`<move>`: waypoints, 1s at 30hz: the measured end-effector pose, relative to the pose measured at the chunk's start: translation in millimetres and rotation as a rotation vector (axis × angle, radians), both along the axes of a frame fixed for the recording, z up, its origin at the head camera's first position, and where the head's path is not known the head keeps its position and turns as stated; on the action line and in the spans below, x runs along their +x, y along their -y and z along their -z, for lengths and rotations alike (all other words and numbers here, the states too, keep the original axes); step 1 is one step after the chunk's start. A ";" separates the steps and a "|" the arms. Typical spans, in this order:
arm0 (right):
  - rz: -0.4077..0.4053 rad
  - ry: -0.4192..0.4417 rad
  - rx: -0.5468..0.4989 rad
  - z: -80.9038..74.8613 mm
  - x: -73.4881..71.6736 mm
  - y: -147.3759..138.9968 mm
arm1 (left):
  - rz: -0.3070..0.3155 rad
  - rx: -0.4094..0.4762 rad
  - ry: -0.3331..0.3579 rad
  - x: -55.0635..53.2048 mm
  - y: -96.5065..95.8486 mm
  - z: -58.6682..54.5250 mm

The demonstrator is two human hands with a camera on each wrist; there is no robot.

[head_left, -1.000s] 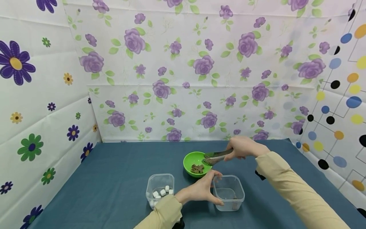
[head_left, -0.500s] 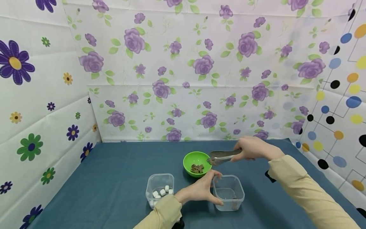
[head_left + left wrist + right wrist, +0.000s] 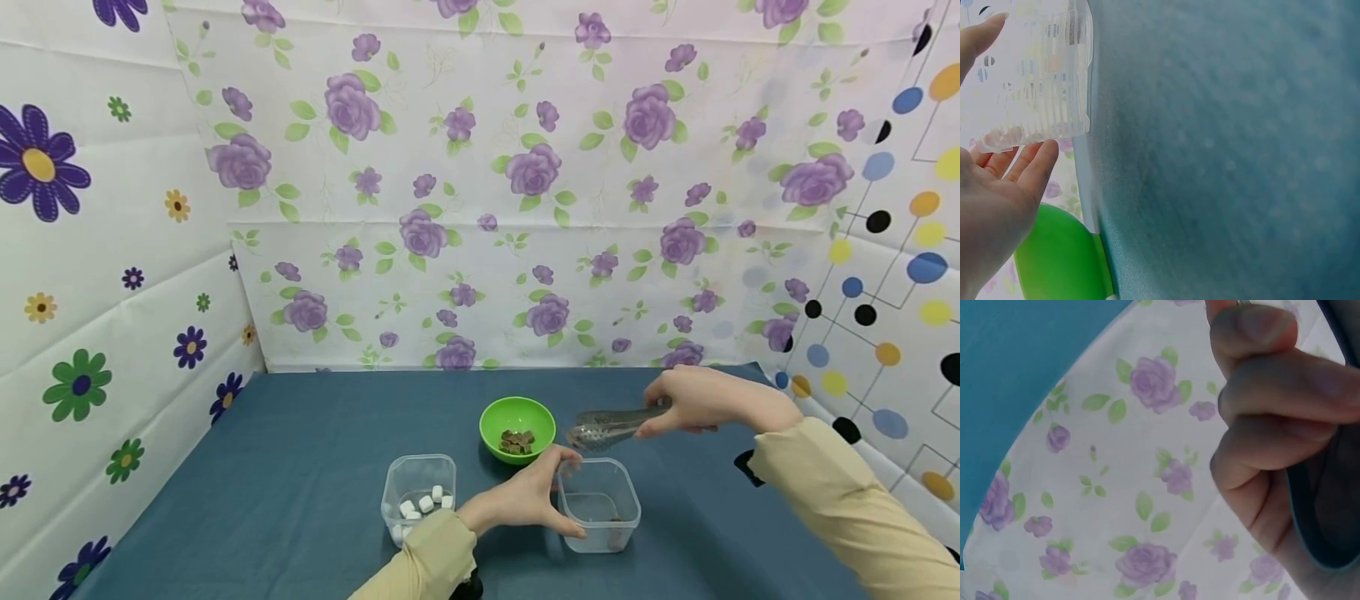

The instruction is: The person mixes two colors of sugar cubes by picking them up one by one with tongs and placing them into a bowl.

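My left hand (image 3: 525,498) holds a clear plastic box (image 3: 600,542) standing on the table, its thumb and fingers on opposite sides. A small brown piece shows inside near the front right corner. In the left wrist view the fingertips touch the ribbed box wall (image 3: 1041,75). My right hand (image 3: 693,398) grips metal tongs (image 3: 611,429) in the air above the box's far edge. Whether anything sits between the tong tips cannot be made out. Behind the left hand stands a green bowl (image 3: 517,408) with several brown cubes (image 3: 517,442). The right wrist view shows curled fingers (image 3: 1266,444).
Another clear box (image 3: 397,492) with several white cubes (image 3: 427,503) stands to the left, partly behind the left sleeve. A blue cloth (image 3: 322,467) covers the table. Flower-printed sheets (image 3: 480,317) rise at the back and sides.
My right hand has drawn the tongs from over the green bowl rightward and nearer, to above the box's far edge. The left hand and the containers stay put.
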State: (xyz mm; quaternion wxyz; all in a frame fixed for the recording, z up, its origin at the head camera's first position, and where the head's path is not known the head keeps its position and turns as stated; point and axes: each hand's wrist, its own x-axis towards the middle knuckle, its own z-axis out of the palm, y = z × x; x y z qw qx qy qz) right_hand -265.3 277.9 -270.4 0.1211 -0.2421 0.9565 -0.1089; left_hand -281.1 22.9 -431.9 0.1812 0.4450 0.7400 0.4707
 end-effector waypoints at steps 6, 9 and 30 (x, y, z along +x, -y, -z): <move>-0.034 0.099 -0.009 -0.3 9.1 3.8 | -0.024 -0.027 0.012 -0.2 1.6 0.6; -0.023 0.106 0.035 5.2 10.6 9.4 | -0.021 -0.021 0.004 -0.3 1.2 1.3; -0.091 -0.134 0.366 26.5 23.4 56.1 | -0.007 -0.003 -0.024 0.3 -0.6 0.3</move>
